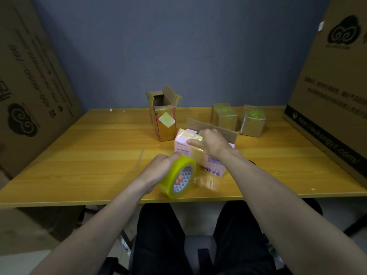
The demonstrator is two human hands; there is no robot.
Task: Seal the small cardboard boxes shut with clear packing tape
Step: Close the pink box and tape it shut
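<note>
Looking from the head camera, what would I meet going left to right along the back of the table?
Tall open box → flat cardboard piece behind the pink box → first taped small box → second taped small box → big printed carton at the right edge.

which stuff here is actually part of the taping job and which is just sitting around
In the job:
- tape roll, gripped by the left hand
- pink box, tape pressed on by the right hand
- open tall box, untaped on top
- two wrapped boxes

Lying about:
- big cartons, left and right
- table
</note>
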